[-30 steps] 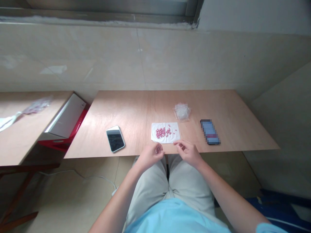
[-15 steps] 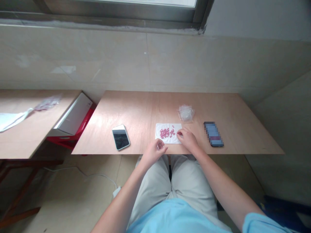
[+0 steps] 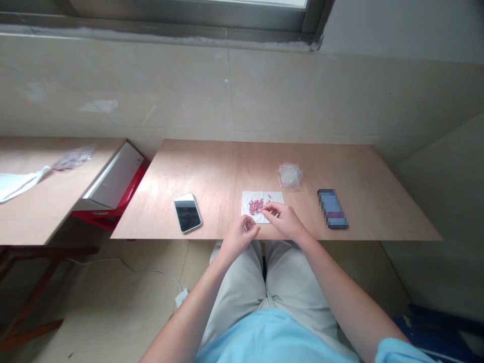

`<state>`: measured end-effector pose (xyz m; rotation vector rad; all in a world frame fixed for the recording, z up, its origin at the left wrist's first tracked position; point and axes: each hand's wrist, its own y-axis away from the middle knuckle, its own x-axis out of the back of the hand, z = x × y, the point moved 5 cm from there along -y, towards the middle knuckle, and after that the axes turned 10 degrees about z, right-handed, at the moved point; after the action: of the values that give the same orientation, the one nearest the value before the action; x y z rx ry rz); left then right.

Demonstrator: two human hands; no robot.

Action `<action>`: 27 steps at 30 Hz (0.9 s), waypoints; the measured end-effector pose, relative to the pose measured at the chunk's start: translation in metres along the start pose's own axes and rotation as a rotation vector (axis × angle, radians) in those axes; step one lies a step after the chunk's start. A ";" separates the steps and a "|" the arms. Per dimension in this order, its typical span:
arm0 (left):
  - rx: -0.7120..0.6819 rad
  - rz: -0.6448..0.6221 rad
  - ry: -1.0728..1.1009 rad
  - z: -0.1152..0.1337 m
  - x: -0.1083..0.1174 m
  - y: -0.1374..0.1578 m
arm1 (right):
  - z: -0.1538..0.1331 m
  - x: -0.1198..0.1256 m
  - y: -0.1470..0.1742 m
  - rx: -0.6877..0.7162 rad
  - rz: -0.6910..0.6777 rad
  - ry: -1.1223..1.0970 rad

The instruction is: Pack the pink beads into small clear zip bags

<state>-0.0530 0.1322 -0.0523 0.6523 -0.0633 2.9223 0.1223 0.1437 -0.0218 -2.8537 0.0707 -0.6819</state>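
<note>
Small pinkish-red beads (image 3: 256, 206) lie spread on a white cloth (image 3: 247, 195) near the front edge of the table. Over the cloth's right part is my right hand (image 3: 283, 218), thumb and fingertips pinched together at the beads; what they hold, if anything, is too small to make out. My left hand (image 3: 239, 236) is closed at the cloth's lower left corner, around what looks like a small clear plastic bag (image 3: 248, 227), mostly hidden by the fingers. Behind the cloth sits a pile of clear plastic bags (image 3: 290, 176).
On the wooden table (image 3: 215, 166), a phone (image 3: 188, 214) lies left of the cloth and another phone (image 3: 333, 208) lies to the right. A second table (image 3: 34, 212) on the left bears a white cloth and a clear bag. A wall stands behind.
My right hand has moved left from the cloth's right edge to over the beads, covering some of them. My left hand has stayed almost in place.
</note>
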 end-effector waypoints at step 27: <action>-0.267 0.295 -0.261 -0.036 0.008 -0.076 | 0.097 0.026 -0.022 0.027 0.295 0.305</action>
<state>-0.0634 0.2104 -0.0806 1.0486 -0.6154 2.9944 0.1895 0.1815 -0.0901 -2.6104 0.5124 -1.0305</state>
